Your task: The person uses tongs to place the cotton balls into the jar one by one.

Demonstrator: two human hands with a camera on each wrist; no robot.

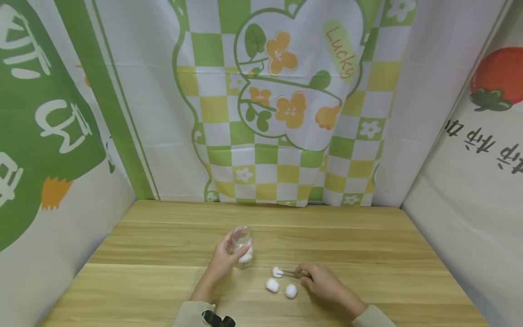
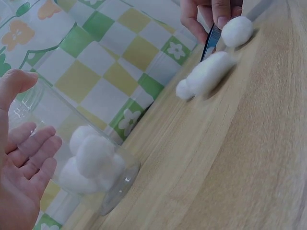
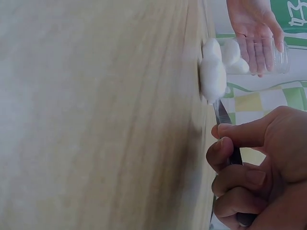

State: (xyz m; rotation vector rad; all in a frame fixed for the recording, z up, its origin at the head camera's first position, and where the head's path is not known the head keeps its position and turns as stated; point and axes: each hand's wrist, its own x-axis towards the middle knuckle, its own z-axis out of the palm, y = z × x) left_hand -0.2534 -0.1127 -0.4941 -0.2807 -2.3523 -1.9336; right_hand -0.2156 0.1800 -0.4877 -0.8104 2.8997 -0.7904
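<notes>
My left hand (image 1: 222,262) holds a clear glass jar (image 2: 57,115) upright on the table, thumb on one side and fingers on the other. Several white cotton balls (image 2: 93,160) lie in the bottom of the jar. To its right, my right hand (image 1: 324,282) grips metal tweezers (image 1: 292,274) between thumb and curled fingers. The tweezer tips are at a cotton ball (image 1: 276,272) on the table; whether they pinch it firmly I cannot tell. Two more cotton balls lie nearer to me, one on the left (image 1: 272,285) and one on the right (image 1: 291,291).
The wooden table (image 1: 163,240) stretches around both hands. A green and yellow checked curtain (image 1: 265,177) hangs along its back edge, and printed cloths (image 1: 461,190) stand at both sides. A black strap (image 1: 218,319) shows at the left sleeve.
</notes>
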